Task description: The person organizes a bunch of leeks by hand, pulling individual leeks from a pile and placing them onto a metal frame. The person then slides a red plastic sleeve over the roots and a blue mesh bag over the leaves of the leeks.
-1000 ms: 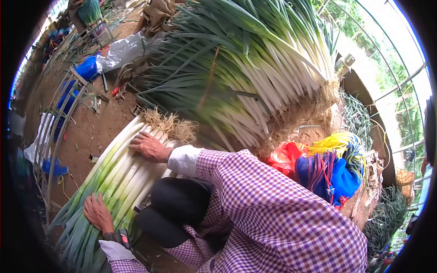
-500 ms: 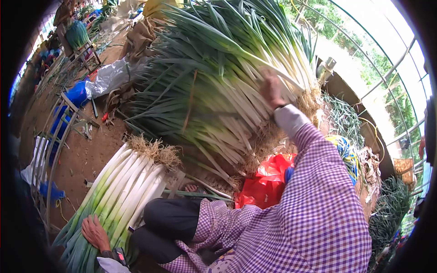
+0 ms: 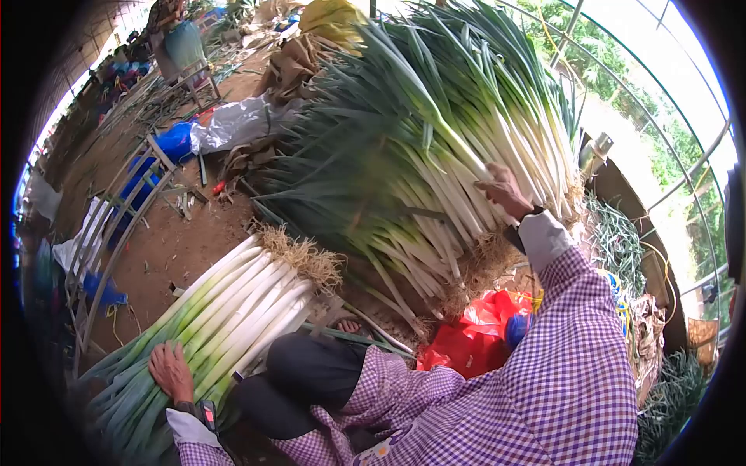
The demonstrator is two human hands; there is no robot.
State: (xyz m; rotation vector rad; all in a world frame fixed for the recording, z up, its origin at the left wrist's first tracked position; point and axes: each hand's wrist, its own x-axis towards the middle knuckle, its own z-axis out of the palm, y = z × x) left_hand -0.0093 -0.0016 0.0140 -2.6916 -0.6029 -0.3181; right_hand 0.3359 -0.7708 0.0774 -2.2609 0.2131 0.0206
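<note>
Head cam: my L hand point(image 3: 172, 371) lies flat, unclenched, on white-and-green leek bndl point(image 3: 241, 311); R hand point(image 3: 505, 191) pinches thick white-stemmed leek point(image 3: 454, 140) atop green-leaved leek pile point(image 3: 423, 175).

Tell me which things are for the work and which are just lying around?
In the work:
small pile of leeks, with the left hand on it
big pile of leeks, with the right hand at it

Probably just lying around:
silver sheet
brown sack
small red scrap
</note>
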